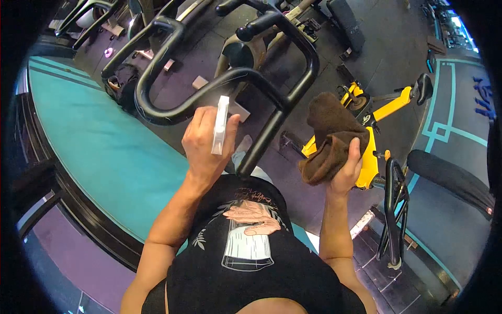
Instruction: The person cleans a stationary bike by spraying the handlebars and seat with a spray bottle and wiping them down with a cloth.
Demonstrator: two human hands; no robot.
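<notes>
My left hand point(205, 138) is closed around a spray bottle, seen from above so that mainly its narrow white spray head point(220, 125) shows. The bottle's body is hidden below the hand. Just beyond the nozzle runs the black handlebar point(180, 109) of an exercise bike, with a pale bright patch near it. On the right, my right hand point(348, 170) grips a bunched brown cloth point(332, 144), thumb on top and the other fingers hidden beneath. The cloth is held in the air, apart from the handlebar.
A yellow exercise bike point(374, 146) stands on the right, near another black handlebar point(392, 209). A teal wall panel point(94, 141) rises on my left. Further gym equipment point(345, 23) and a dark bag point(124, 86) are farther off on the dark floor.
</notes>
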